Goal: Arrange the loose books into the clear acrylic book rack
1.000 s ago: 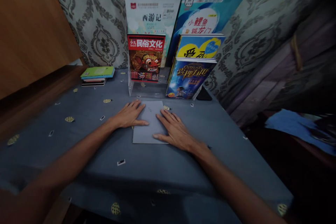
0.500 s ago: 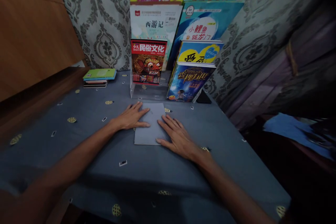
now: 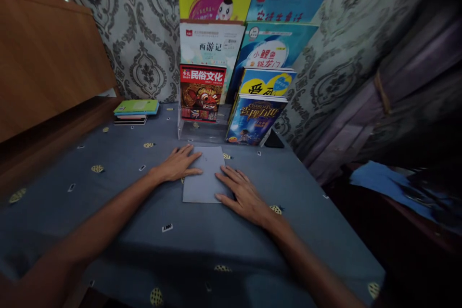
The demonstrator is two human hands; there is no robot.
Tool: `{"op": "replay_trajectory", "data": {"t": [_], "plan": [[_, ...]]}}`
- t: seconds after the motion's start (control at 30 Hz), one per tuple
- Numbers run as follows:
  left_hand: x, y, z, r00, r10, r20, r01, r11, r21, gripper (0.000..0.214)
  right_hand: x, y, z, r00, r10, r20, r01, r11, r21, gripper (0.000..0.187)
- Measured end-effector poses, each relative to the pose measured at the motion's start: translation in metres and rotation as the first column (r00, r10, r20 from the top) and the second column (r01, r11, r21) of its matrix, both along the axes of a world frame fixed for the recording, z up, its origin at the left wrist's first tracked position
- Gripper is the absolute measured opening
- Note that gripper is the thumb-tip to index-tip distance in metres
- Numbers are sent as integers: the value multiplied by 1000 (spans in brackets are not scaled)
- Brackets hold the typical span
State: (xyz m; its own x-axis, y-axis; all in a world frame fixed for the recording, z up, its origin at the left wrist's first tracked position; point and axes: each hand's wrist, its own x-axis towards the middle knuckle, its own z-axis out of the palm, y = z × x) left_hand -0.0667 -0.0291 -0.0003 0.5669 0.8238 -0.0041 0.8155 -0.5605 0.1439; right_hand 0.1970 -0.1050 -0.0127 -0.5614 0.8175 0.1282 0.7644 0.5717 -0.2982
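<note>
A pale grey paper rectangle (image 3: 206, 182) is laid flat on the patterned cloth (image 3: 202, 233), just in front of the clear stand (image 3: 205, 131), its short sides set near and far. A small, faint mark is seen towards its far end; both long edges are partly covered.

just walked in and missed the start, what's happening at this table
A person's left hand lies over the left side of a pale paper flat on the table; the right hand lies over its right side, lower down. The fingers of both are spread. Beyond the paper, books stand in a clear rack, and a small stack sits off to the left.
</note>
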Motion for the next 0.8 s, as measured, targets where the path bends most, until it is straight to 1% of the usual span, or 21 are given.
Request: {"op": "replay_trajectory", "data": {"t": [0.2,0.3,0.43,0.6,0.7,0.8], "plan": [[-3,5,-5,996,89,33,-91,993,76,62,8,-3,-1,999,6,-38,-7,999,-31,63],[-4,6,-6,993,111,42,-115,988,103,58,15,-6,-4,998,-28,-62,26,999,-36,62],[-4,7,-7,991,116,70,-122,989,85,57,26,-10,-7,994,-62,-94,59,997,-40,58],[-3,6,-7,990,103,93,-111,990,85,55,29,-11,-7,996,-24,-91,21,999,-29,52],[0,3,-6,988,135,73,-141,986,94,53,27,-10,-8,997,-23,-71,19,999,-46,53],[3,-1,-2,981,170,88,-179,978,108,48,26,-10,-8,998,-35,-58,32,998,-54,54]]}}
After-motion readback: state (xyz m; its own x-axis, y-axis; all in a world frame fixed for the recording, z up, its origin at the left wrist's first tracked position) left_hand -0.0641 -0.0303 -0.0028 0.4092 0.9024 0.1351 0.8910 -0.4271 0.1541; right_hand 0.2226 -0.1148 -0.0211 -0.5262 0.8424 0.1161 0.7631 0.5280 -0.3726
